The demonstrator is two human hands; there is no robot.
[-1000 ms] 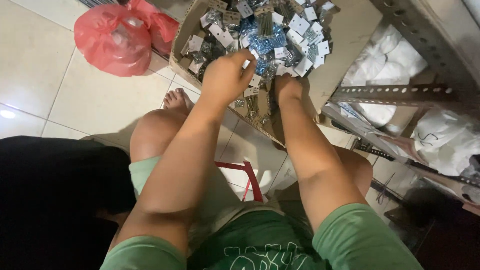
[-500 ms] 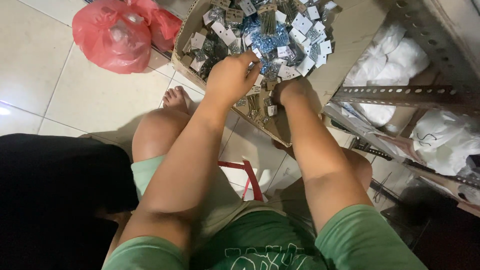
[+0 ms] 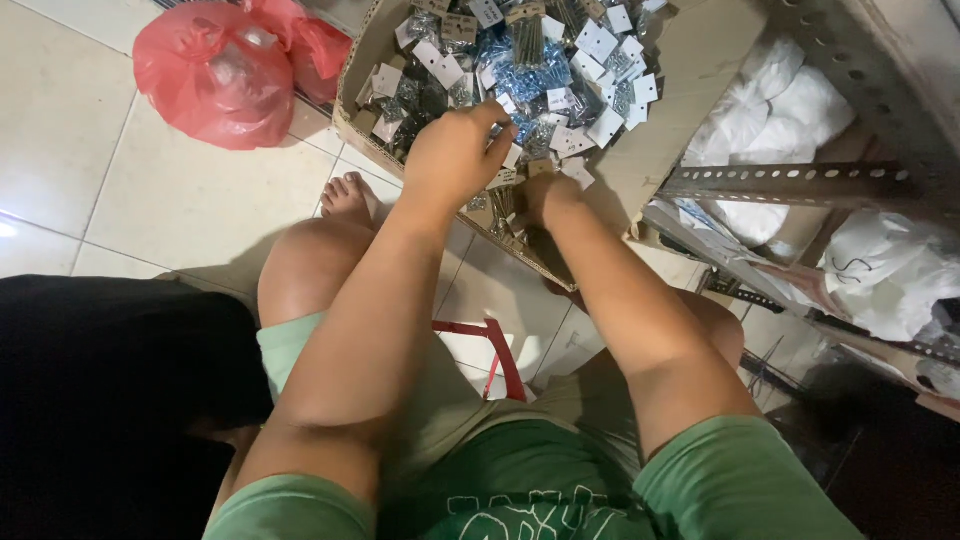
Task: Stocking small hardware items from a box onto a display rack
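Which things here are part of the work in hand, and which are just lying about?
In hand: left hand and right hand in the cardboard box, among small carded hardware packets.

Lying about: red plastic bag, white bags, metal shelf rail, red stool.

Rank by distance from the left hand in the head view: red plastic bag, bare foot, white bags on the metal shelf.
From the left hand:
1. Bare foot, just below-left on the floor tiles.
2. Red plastic bag, far left on the floor.
3. White bags, right, behind the shelf rail.
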